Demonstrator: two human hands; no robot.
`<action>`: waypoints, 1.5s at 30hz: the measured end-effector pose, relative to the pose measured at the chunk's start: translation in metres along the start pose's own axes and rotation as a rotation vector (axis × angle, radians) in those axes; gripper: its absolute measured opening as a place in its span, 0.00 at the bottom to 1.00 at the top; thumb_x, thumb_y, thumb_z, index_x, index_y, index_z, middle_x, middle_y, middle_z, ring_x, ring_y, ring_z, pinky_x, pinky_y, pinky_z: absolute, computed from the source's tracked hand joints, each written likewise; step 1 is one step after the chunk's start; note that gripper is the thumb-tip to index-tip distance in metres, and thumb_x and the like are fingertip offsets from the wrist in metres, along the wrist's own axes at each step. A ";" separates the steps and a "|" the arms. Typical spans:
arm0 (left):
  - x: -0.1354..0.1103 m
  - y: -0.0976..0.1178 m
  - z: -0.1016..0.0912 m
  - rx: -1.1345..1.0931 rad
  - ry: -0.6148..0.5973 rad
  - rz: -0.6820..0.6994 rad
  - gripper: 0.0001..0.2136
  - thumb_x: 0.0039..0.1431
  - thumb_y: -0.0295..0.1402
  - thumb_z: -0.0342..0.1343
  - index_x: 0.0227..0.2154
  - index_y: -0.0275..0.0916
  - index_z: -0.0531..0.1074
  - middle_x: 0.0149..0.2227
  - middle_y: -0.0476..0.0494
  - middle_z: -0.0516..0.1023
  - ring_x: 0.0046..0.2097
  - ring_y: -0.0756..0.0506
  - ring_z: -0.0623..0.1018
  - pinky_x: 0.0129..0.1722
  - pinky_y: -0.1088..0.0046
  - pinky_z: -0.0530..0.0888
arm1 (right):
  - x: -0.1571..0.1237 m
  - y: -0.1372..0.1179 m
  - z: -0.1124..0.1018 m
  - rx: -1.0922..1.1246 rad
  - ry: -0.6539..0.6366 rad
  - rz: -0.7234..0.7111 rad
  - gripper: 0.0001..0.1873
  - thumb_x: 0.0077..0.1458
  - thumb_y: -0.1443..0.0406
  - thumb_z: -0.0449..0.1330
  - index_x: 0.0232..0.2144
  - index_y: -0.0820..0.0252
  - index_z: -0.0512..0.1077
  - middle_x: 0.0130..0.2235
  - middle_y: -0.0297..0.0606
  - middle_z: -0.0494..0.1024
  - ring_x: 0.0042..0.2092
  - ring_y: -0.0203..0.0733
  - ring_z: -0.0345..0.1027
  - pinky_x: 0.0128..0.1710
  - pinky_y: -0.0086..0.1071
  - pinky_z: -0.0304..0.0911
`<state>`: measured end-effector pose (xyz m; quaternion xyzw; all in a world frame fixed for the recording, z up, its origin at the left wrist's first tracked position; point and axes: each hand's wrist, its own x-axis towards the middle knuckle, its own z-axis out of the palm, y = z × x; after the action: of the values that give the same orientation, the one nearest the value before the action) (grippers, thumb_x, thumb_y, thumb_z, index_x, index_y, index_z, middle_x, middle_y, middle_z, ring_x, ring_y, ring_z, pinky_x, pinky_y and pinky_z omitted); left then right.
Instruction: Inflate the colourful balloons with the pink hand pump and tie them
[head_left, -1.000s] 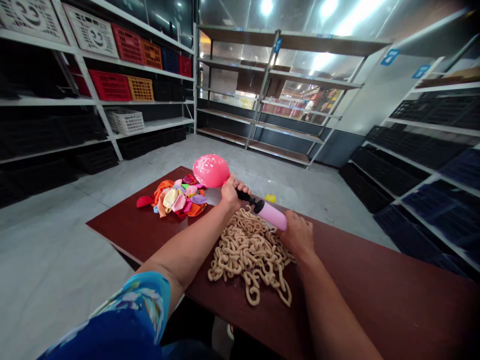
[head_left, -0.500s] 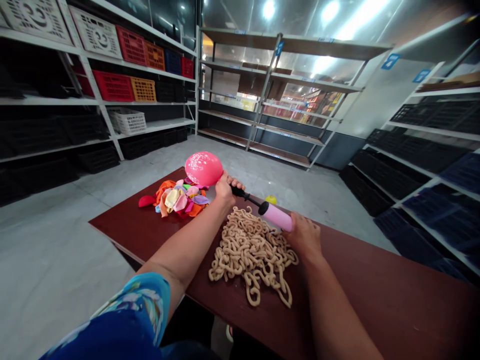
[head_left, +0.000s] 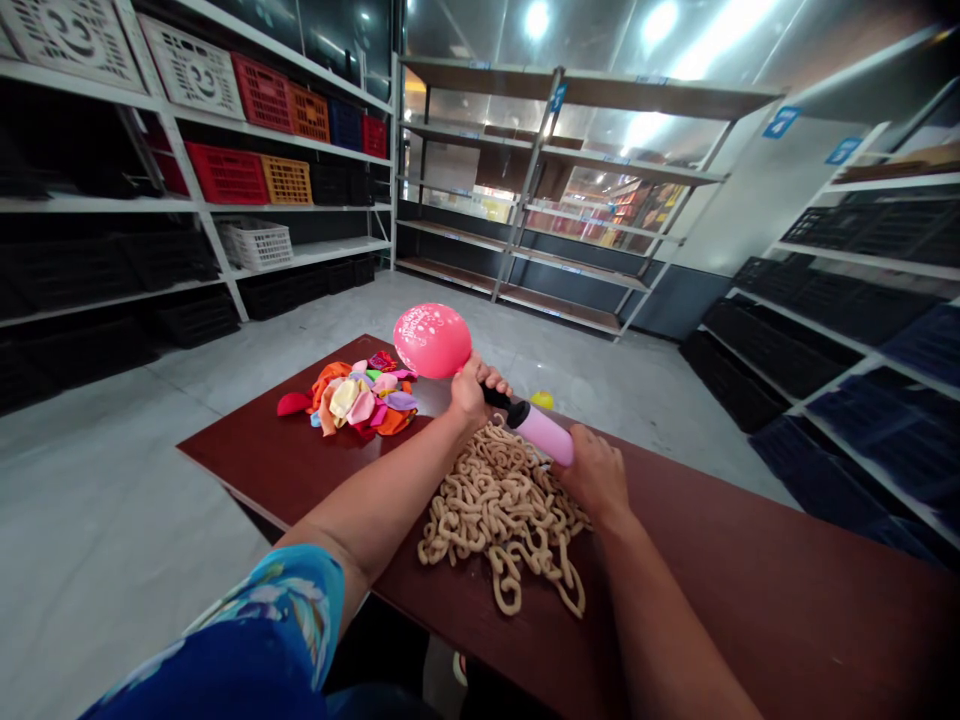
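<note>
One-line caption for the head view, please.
Left hand holds pink balloon on the pump nozzle; right hand grips its pink barrel.

Pink white-printed balloon (head_left: pixel 432 340), pale pink pump (head_left: pixel 543 432) with black nozzle, beige chain (head_left: pixel 504 510), dark red-brown table (head_left: pixel 750 580).

Chain pile (head_left: pixel 504 510) blocks counter (head_left: pixel 787 600) centre under both hands; flat balloon heap (head_left: pixel 358 398) far left. Bare counter right and near left, passable.

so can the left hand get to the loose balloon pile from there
Probably yes: the pile lies on the table just beside the left hand, nothing between. But that hand is clamped on the pink balloon at the pump, so it isn't free.
</note>
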<state>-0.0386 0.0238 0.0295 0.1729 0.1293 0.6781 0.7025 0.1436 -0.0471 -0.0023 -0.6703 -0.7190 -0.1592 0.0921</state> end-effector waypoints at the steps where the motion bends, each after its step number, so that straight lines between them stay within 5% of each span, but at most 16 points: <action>1: -0.001 -0.001 0.002 0.008 -0.013 -0.003 0.25 0.51 0.50 0.50 0.14 0.38 0.47 0.13 0.53 0.52 0.17 0.53 0.61 0.21 0.73 0.63 | 0.000 -0.001 0.000 0.002 0.004 -0.001 0.12 0.45 0.64 0.54 0.35 0.59 0.61 0.36 0.39 0.72 0.39 0.44 0.62 0.33 0.33 0.46; 14: 0.014 0.028 -0.013 -0.028 0.051 0.125 0.22 0.53 0.44 0.51 0.15 0.39 0.46 0.14 0.54 0.50 0.17 0.52 0.60 0.21 0.72 0.63 | 0.001 0.027 0.008 0.023 -0.018 0.069 0.14 0.45 0.64 0.55 0.37 0.56 0.62 0.37 0.37 0.72 0.41 0.45 0.62 0.35 0.34 0.46; 29: -0.002 0.002 0.003 -0.017 0.003 -0.014 0.25 0.51 0.49 0.50 0.14 0.39 0.45 0.13 0.53 0.50 0.16 0.52 0.60 0.20 0.72 0.62 | 0.000 -0.005 -0.001 0.023 0.018 -0.005 0.10 0.46 0.65 0.54 0.34 0.60 0.61 0.35 0.39 0.71 0.39 0.44 0.62 0.35 0.34 0.46; 45: 0.014 0.020 -0.016 -0.010 0.038 0.103 0.24 0.52 0.49 0.49 0.15 0.39 0.45 0.14 0.54 0.50 0.17 0.53 0.60 0.20 0.72 0.64 | 0.000 0.022 0.003 -0.007 -0.031 0.050 0.13 0.43 0.66 0.55 0.36 0.58 0.62 0.39 0.39 0.71 0.42 0.46 0.61 0.36 0.35 0.46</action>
<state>-0.0625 0.0391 0.0236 0.1630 0.1299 0.7173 0.6648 0.1652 -0.0446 -0.0026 -0.6909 -0.7027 -0.1487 0.0826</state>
